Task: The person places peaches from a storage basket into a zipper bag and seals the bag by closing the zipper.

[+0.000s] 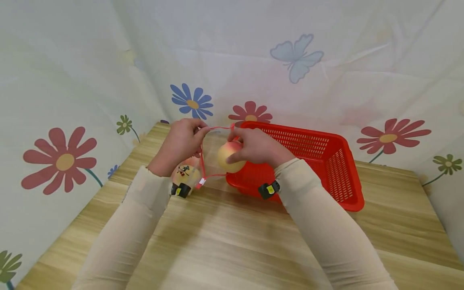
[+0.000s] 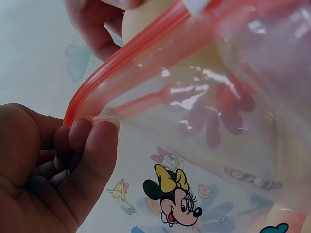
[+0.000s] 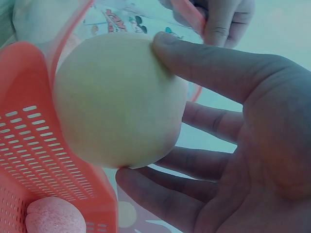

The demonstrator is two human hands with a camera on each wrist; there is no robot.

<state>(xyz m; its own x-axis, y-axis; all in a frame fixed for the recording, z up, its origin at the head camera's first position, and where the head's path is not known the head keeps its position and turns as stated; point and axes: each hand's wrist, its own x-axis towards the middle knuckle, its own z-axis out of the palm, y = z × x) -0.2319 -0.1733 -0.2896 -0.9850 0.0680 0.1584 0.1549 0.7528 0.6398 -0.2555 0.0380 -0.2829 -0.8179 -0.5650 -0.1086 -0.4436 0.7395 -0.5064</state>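
Note:
My left hand pinches the red rim of a clear plastic bag printed with cartoon figures. The bag's mouth is spread wide, with a white slider on the red edge. A peach, pale yellow with a pink top, is held by my right hand, thumb on one side and fingers on the other. It stands at the bag's mouth, beside the basket's near left corner. Through the plastic, a yellow-pink round shape shows low in the bag, partly hidden by the left wrist.
A red perforated plastic basket stands on the wood-grain table, right of the bag. Inside it lies a pink fruit, seen in the right wrist view. A flower-printed white curtain hangs behind and at the sides.

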